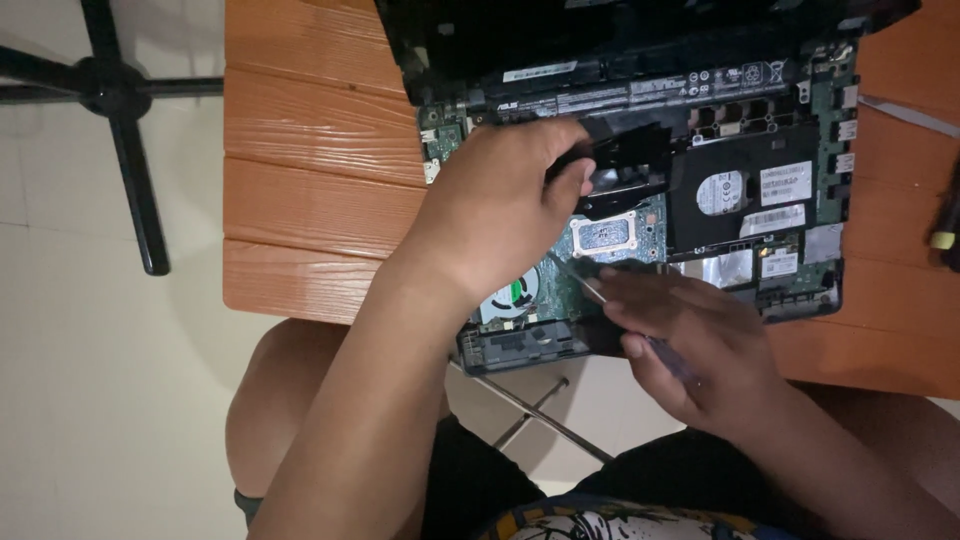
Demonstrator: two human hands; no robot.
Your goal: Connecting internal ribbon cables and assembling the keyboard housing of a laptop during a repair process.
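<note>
An opened laptop (800, 180) lies on an orange wooden table (310, 190) with its green circuit board, cooling fan (510, 298) and bare processor chip (604, 234) exposed. My left hand (500, 210) lies over the board's left part and grips a black heat sink piece (630, 160) with its fingertips. My right hand (690, 340) is at the laptop's near edge, holding a thin screwdriver (585, 285) whose tip points toward the chip area. The black hard drive cover (755, 195) with white labels sits to the right.
The table's near edge runs just below the laptop; my knee (275, 400) is under it. A black chair base (115, 95) stands on the pale floor at the left. A dark tool with a yellow part (945, 235) lies at the right edge. A metal rod (540, 410) crosses below.
</note>
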